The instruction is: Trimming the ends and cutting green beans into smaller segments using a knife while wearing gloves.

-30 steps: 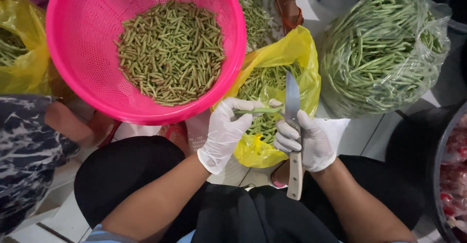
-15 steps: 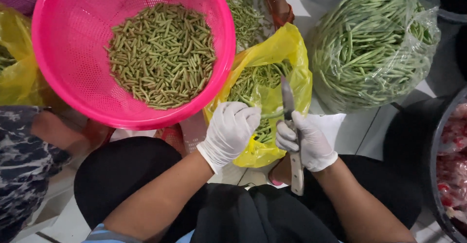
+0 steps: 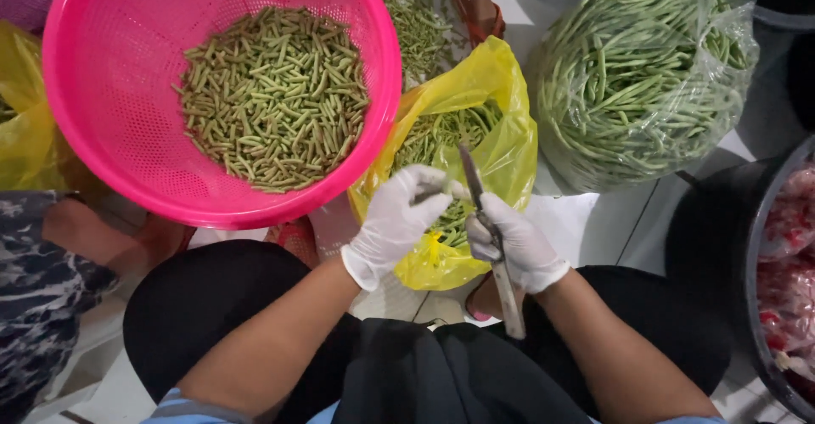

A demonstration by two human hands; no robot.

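Note:
Both my hands wear white gloves and meet over an open yellow plastic bag (image 3: pixel 501 93) of green bean pieces. My right hand (image 3: pixel 514 241) grips a knife (image 3: pixel 488 220) whose blade points up and away over the bag. My left hand (image 3: pixel 395 220) is closed next to the blade with its fingertips pinched together; what it pinches is hidden. A large pink perforated basket (image 3: pixel 110 135) holding cut green beans (image 3: pixel 276 93) sits to the upper left.
A clear plastic bag of long whole green beans (image 3: pixel 645 76) lies at the upper right. A dark tub (image 3: pixel 730 246) with red contents stands at the right edge. Another yellow bag (image 3: pixel 21 127) and a person's patterned sleeve (image 3: pixel 42 263) are at the left.
My left hand dropped from holding a bean up by the blade and closed beside the knife, low over the yellow bag. The knife tilted slightly.

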